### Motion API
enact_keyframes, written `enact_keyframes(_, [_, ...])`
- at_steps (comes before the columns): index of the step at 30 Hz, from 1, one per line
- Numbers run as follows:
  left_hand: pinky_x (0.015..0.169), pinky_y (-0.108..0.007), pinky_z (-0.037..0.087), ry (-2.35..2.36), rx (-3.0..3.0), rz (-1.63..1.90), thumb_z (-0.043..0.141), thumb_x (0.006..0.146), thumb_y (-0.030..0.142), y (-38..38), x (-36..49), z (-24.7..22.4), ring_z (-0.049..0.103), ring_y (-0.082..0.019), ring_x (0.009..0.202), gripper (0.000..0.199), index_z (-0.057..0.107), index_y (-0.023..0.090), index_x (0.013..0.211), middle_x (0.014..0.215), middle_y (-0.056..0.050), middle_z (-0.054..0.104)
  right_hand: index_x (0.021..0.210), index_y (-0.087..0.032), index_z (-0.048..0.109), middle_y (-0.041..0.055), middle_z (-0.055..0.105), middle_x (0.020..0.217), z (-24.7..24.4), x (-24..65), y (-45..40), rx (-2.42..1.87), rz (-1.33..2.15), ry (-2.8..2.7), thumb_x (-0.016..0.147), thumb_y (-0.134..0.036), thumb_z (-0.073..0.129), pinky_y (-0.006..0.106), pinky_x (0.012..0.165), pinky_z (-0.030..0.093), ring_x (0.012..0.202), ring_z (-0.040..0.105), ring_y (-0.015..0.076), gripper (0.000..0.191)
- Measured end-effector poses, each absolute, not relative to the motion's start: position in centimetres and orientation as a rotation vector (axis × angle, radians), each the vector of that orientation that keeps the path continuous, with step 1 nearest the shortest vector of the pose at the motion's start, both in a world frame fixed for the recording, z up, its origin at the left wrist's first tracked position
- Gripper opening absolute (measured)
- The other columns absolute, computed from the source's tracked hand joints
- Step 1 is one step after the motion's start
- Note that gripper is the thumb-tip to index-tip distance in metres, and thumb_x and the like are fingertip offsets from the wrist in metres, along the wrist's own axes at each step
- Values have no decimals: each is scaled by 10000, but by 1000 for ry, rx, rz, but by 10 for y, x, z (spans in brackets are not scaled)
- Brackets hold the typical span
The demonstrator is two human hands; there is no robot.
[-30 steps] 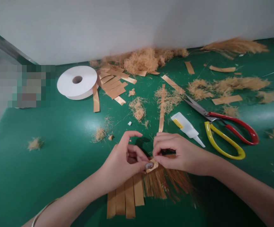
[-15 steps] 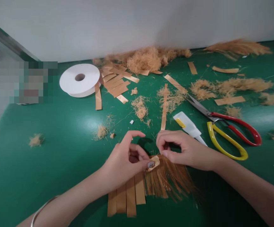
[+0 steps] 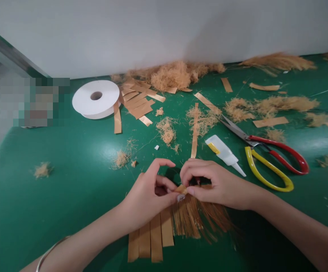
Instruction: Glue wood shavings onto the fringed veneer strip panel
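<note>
Both hands meet over a row of tan ribbon strips (image 3: pixel 156 238) whose right part is frayed into a fringe (image 3: pixel 191 215). My left hand (image 3: pixel 149 192) pinches the strips' top edge between thumb and fingers, its index finger raised in a curve. My right hand (image 3: pixel 212 181) is closed, thumb and fingertips gripping the same top edge just to the right. Between the two thumbs a short folded bit of ribbon (image 3: pixel 181 189) shows. The fingers partly cover the strips' upper ends.
A white ribbon spool (image 3: pixel 96 107) stands at the left back. Scissors (image 3: pixel 277 151) with red and yellow handles and a white glue bottle (image 3: pixel 222 151) lie to the right. Cut ribbon pieces (image 3: pixel 138 104) and piles of frayed threads (image 3: pixel 172 75) cover the back of the green table (image 3: pixel 76 181).
My right hand has moved a little left and closed on the top edge beside my left thumb. The small ribbon piece there is now mostly covered. My left hand has barely moved.
</note>
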State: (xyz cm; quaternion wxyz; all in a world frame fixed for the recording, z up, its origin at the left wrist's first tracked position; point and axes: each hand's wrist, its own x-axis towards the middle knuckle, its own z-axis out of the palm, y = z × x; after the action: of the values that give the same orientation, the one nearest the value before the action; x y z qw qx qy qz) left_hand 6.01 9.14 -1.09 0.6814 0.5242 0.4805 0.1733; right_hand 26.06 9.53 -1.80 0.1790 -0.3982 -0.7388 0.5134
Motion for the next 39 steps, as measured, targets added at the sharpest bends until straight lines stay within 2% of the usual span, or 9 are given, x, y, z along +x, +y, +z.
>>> enact_keyframes(11, [608, -260, 488, 1074, 1172, 365, 698, 719, 239, 91, 60, -11, 630, -140, 624, 487, 401, 242, 1106, 665, 35, 642, 693, -181, 521, 14, 545, 768, -19, 265, 98, -1113, 1565, -1954, 797, -143, 491, 258, 677, 407, 713, 503, 121, 115])
enact_keyframes(18, [604, -279, 488, 1062, 1198, 379, 670, 744, 282, 91, 59, -11, 638, -154, 618, 458, 415, 234, 1120, 669, 25, 642, 690, -182, 528, 47, 592, 867, -24, 267, 97, -1079, 1686, -1630, 790, -227, 526, 285, 708, 434, 800, 538, 152, 110])
enact_keyframes(22, [594, -264, 483, 1071, 1228, 378, 678, 738, 273, 91, 60, -9, 633, -147, 611, 449, 414, 232, 1100, 651, 33, 633, 650, -183, 517, 58, 628, 862, -30, 268, 99, -1074, 1736, -1394, 751, -250, 547, 317, 719, 448, 770, 549, 157, 125])
enact_keyframes(26, [589, -249, 484, 1085, 1237, 370, 673, 742, 274, 92, 61, -8, 631, -138, 609, 448, 411, 233, 1104, 648, 37, 632, 675, -188, 495, 52, 623, 861, -34, 268, 101, -1099, 1681, -1255, 724, -217, 565, 299, 706, 455, 768, 561, 146, 90])
enact_keyframes(30, [589, -249, 487, 1080, 1218, 379, 674, 735, 241, 92, 61, -8, 625, -132, 590, 439, 412, 228, 1086, 628, 48, 615, 802, -197, 542, 68, 598, 1048, -25, 266, 98, -1136, 1614, -1538, 725, -160, 602, 317, 811, 461, 947, 572, 170, 104])
enact_keyframes(33, [624, -266, 506, 1045, 1172, 388, 684, 727, 226, 92, 60, -10, 639, -139, 625, 452, 408, 239, 1084, 649, 46, 623, 798, -200, 608, 72, 567, 1139, -16, 263, 94, -1188, 1504, -1906, 784, -194, 569, 360, 917, 421, 1058, 537, 197, 42])
enact_keyframes(36, [632, -270, 508, 1010, 1161, 386, 699, 713, 214, 92, 60, -11, 646, -143, 641, 466, 414, 240, 1081, 657, 44, 627, 765, -203, 628, 73, 571, 1129, -14, 262, 92, -1177, 1404, -2066, 808, -229, 560, 369, 924, 419, 1096, 517, 213, 84])
enact_keyframes(39, [618, -265, 503, 1009, 1182, 372, 702, 712, 217, 92, 60, -11, 642, -139, 625, 466, 421, 235, 1083, 654, 47, 628, 737, -197, 630, 68, 590, 1066, -18, 260, 92, -1138, 1355, -2104, 793, -203, 574, 351, 906, 427, 1056, 530, 198, 80])
